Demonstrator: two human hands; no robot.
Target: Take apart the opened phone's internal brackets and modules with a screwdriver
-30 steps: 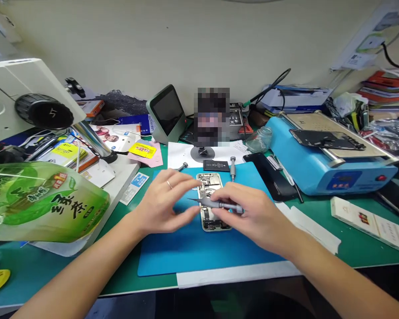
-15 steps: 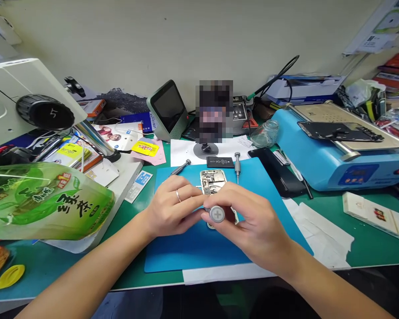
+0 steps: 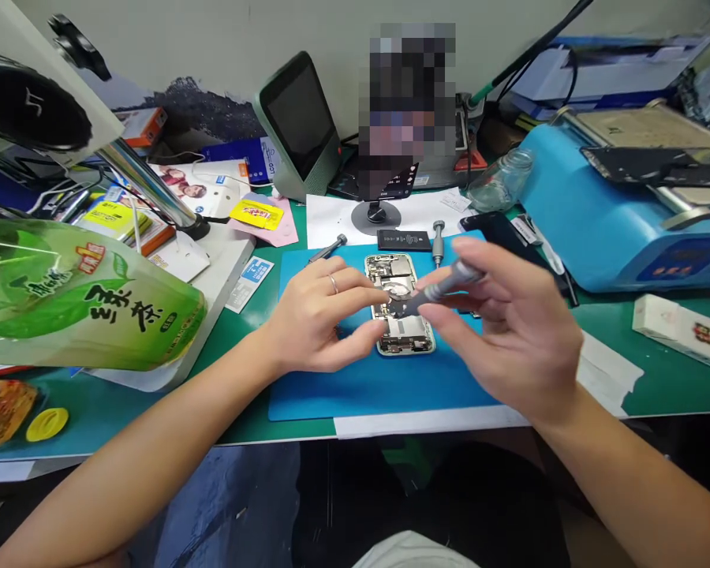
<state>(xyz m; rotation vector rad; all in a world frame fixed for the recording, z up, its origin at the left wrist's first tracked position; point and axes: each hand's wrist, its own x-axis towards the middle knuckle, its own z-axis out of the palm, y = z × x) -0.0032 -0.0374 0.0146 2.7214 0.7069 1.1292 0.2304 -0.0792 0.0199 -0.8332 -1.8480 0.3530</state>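
Note:
An opened phone (image 3: 412,330) with its inner parts exposed lies upright on the blue mat (image 3: 355,392). My left hand (image 3: 325,319), wearing a ring, rests at the phone's left edge; its forefinger and thumb are stretched out and apart, the fingertips over the edge. In my right hand (image 3: 509,323) a grey screwdriver (image 3: 450,282) is pinched between thumb and fingers, tilted, its tip end pointing down-left over the middle of the phone. Slight blur covers that hand. Behind the phone lie a black battery (image 3: 403,240), a second screwdriver (image 3: 438,243) and a third screwdriver (image 3: 328,248).
A large green tea bottle (image 3: 95,296) and a microscope stand's post (image 3: 147,185) occupy the left. To the right sit a blue heating machine (image 3: 597,221), a dark phone (image 3: 497,229), a glass jar (image 3: 502,181) and a cigarette box (image 3: 683,331). A small screen device (image 3: 301,126) stands behind.
My right hand has lifted and shifted right, tilting the screwdriver from end-on to sideways, so more of the phone shows. My left thumb and forefinger have spread. The view has tipped downward.

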